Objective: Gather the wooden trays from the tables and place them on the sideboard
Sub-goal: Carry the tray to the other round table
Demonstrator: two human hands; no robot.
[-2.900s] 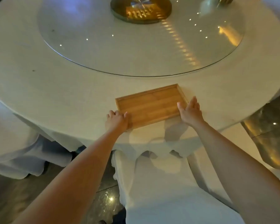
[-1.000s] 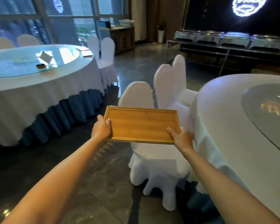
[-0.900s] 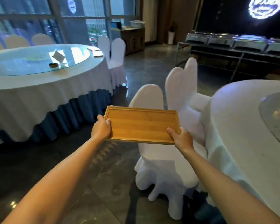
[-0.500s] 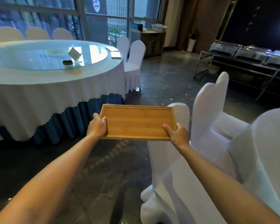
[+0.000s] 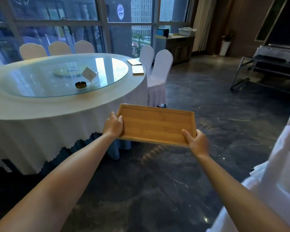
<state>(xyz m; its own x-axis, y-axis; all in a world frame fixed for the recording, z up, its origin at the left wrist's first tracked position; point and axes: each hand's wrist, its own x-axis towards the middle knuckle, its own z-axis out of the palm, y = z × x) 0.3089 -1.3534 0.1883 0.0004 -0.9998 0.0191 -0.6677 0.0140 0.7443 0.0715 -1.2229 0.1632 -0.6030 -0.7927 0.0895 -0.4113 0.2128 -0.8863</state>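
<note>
I carry an empty rectangular wooden tray point(image 5: 156, 125) flat in front of me above the dark floor. My left hand point(image 5: 113, 125) grips its left short edge and my right hand point(image 5: 197, 142) grips its near right corner. Two more wooden trays point(image 5: 137, 70) point(image 5: 133, 61) lie side by side on the far right rim of a round table point(image 5: 40, 113). A dark wooden sideboard point(image 5: 178, 47) stands by the window at the back, with boxes on top.
The round table has a white cloth, a glass turntable point(image 5: 64, 76), a small dark dish point(image 5: 80, 84) and a card stand. White-covered chairs point(image 5: 159, 72) ring it. Another covered chair point(image 5: 278, 173) is close on my right. A metal buffet stand point(image 5: 271, 67) sits far right.
The tray left the first table in both hands. My view has swung left since: the first table and its chairs slid out to the right, and the second table and sideboard came closer.
</note>
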